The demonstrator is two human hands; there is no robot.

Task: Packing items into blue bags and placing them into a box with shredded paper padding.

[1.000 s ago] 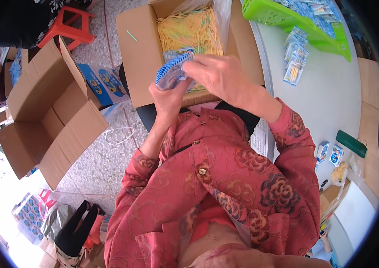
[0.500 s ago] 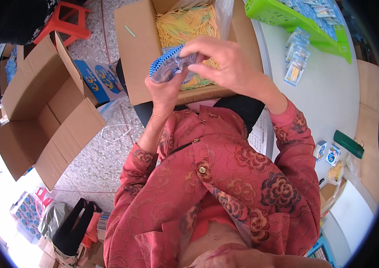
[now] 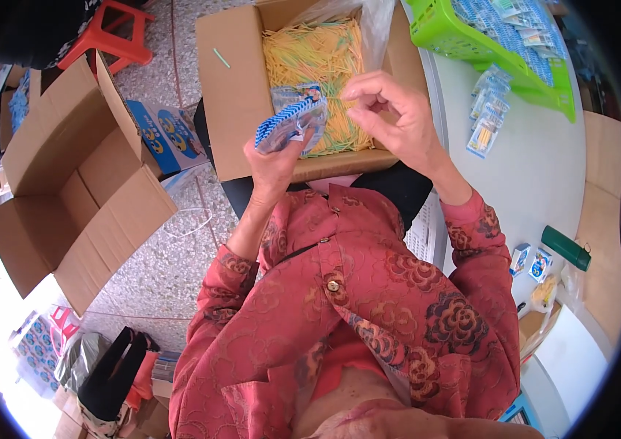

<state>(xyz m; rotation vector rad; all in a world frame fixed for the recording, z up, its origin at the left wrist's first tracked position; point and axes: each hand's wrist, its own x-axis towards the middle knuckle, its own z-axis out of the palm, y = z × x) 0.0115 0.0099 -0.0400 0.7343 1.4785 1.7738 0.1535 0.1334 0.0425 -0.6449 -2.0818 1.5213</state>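
My left hand (image 3: 274, 170) is closed around a bunch of clear plastic packets (image 3: 292, 130) with blue-and-white striped edges, held over the near side of an open cardboard box (image 3: 231, 110). Thin yellow and green sticks (image 3: 310, 55) fill the box. Another clear packet (image 3: 292, 95) shows just behind the bunch, above the sticks. To the right, my right hand (image 3: 402, 124) hovers over the box, thumb and fingers curled into a pinch. Whatever lies between those fingertips is too small to make out. The two hands are apart.
A bright green basket (image 3: 464, 44) of packets stands on the white table (image 3: 537, 161), with several filled packets (image 3: 487, 121) beside it. At the left is an open cardboard carton (image 3: 80, 241). A red stool (image 3: 109, 36) and a green case (image 3: 566, 249) sit farther off.
My right hand has moved away from the packets to the right, leaving a gap. My left hand still holds the bunch, now slightly lower and farther right.
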